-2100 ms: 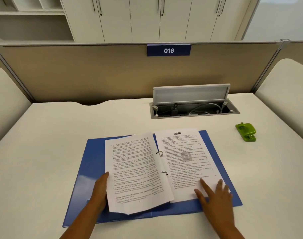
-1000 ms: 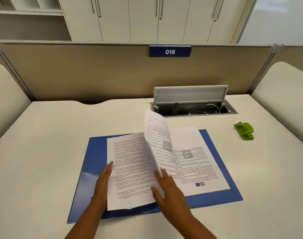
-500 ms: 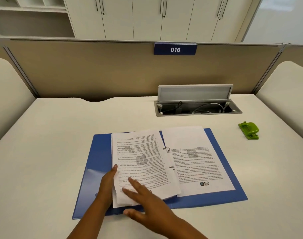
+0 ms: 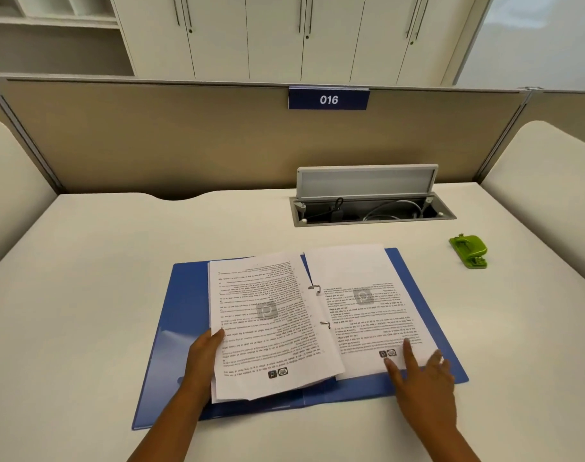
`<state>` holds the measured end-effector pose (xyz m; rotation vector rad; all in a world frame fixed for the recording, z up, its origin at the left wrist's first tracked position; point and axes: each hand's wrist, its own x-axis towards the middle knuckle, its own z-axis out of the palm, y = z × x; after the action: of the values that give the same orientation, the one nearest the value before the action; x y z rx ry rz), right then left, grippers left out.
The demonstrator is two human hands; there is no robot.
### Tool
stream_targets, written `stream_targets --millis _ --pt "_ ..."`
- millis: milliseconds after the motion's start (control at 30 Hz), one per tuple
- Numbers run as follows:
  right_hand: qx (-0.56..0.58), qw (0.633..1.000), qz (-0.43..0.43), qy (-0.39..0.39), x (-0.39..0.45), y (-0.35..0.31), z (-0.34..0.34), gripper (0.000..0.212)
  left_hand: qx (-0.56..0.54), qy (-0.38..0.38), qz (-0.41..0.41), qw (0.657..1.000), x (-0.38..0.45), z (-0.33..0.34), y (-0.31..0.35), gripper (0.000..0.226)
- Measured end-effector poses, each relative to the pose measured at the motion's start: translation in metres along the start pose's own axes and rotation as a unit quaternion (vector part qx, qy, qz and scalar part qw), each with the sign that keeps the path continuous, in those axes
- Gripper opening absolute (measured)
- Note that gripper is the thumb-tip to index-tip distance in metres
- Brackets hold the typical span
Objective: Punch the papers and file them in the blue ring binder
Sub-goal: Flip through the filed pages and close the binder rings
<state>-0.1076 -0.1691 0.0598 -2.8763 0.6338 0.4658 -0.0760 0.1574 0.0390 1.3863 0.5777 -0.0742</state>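
Note:
The blue ring binder (image 4: pixel 184 301) lies open on the desk with printed papers on its two metal rings (image 4: pixel 315 288). A left stack of papers (image 4: pixel 268 321) and a right stack of papers (image 4: pixel 361 301) flank the rings. My left hand (image 4: pixel 203 356) rests at the left stack's near-left edge, with its fingertips partly under the sheets. With straight fingers, my right hand (image 4: pixel 422 373) touches the near corner of the right stack. The green hole punch (image 4: pixel 469 251) sits alone at the right.
An open cable tray (image 4: pixel 371 211) with a raised grey lid sits in the desk behind the binder. A beige partition (image 4: pixel 218 141) with a "016" sign closes the back. Cream side panels stand left and right.
A sheet was flipped from the right stack over the rings onto the left stack. My right hand then moved back right to the right stack's near corner. My left hand stayed put.

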Motion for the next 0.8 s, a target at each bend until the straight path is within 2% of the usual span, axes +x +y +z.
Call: stream_targets --millis 233,567,633,667,733,800 --pt "-0.038 0.999 -0.002 -0.011 0.0 0.005 0.008 0.069 0.0 0.004 0.004 1.0 -0.001 0.002 -0.001 0.024" --pt "-0.038 0.998 -0.03 0.04 0.0 0.003 0.01 0.069 -0.008 0.002 0.008 1.0 -0.002 0.003 0.001 0.022" --pt "0.034 0.996 -0.044 0.067 0.001 0.004 0.011 0.062 -0.013 0.0 0.007 1.0 -0.003 0.003 0.001 0.022" --pt "0.116 0.988 -0.048 0.089 -0.001 0.004 0.011 0.058 -0.013 -0.001 0.007 1.0 -0.003 0.003 0.001 0.022" --pt "0.334 0.934 -0.039 0.122 -0.007 -0.001 0.004 0.059 -0.013 -0.001 0.008 1.0 -0.003 0.003 0.001 0.021" --pt "0.479 0.867 -0.007 0.136 -0.011 -0.008 -0.009 0.067 -0.011 0.001 0.006 1.0 -0.003 0.003 0.001 0.021"
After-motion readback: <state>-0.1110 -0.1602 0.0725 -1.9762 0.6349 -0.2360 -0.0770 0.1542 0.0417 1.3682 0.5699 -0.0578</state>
